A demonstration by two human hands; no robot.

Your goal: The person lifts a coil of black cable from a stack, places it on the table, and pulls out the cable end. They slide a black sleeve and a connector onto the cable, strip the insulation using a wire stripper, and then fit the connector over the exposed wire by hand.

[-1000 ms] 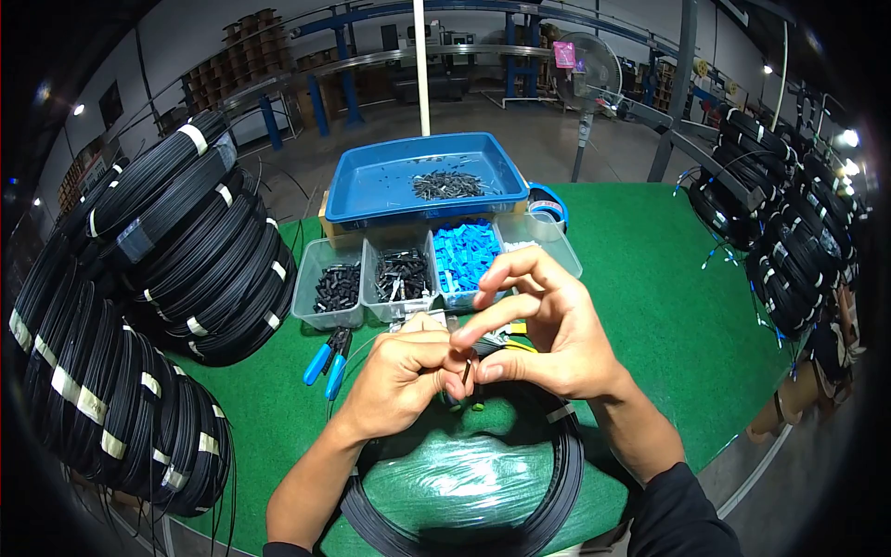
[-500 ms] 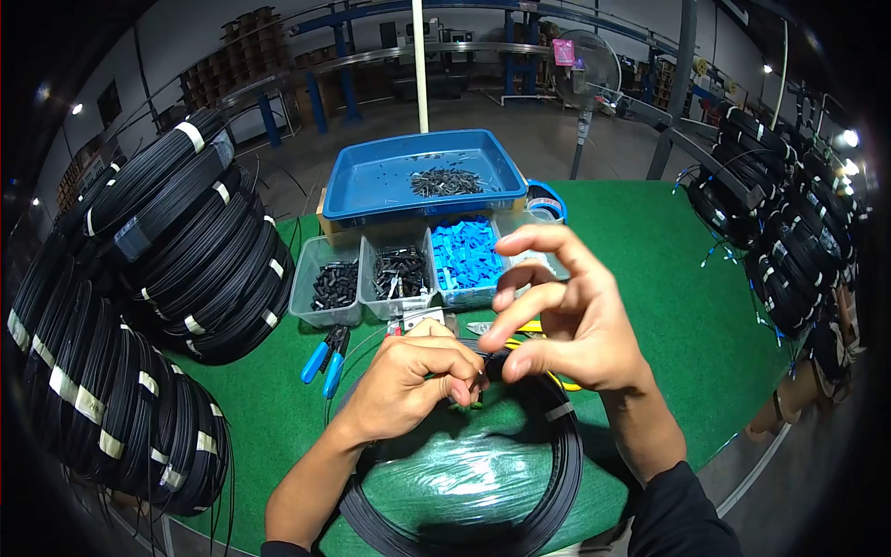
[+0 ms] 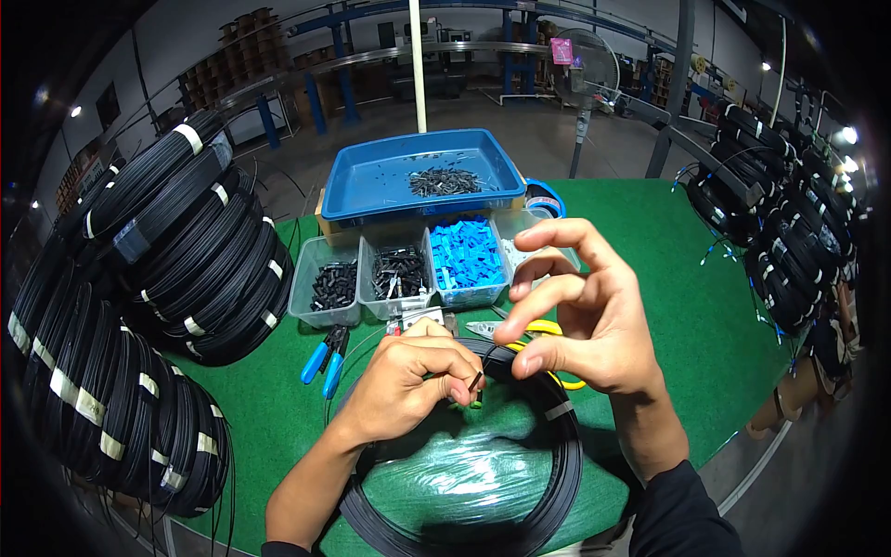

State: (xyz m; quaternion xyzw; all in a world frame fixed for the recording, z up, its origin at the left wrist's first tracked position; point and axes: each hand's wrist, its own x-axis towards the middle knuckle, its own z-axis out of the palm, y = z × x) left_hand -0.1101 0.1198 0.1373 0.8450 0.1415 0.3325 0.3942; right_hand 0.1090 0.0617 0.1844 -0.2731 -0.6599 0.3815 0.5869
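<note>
Over the middle of the green worktop, the left hand is curled into a loose fist. Its thumb and forefinger are pinched tight on the cable end, a short dark tip that sticks out toward the right. The right hand hovers just beside it with its fingers spread and arched. The thumb sits close to the cable end but apart from it, and nothing shows between the thumb and the other fingers.

Under both hands lies a black cable coil with clear plastic wrap across its middle and a white tape band on its right side. A yellow-handled tool lies partly hidden behind the right hand. Blue-handled pliers rest on the worktop to the left of the left hand.

Beyond the hands stand three clear boxes in a row. Two of them hold small dark parts, and the third holds blue parts. Behind them sits a blue tray with a small heap of dark pieces. Stacked coils fill the left edge of the worktop, and more coils hang along the right side.
</note>
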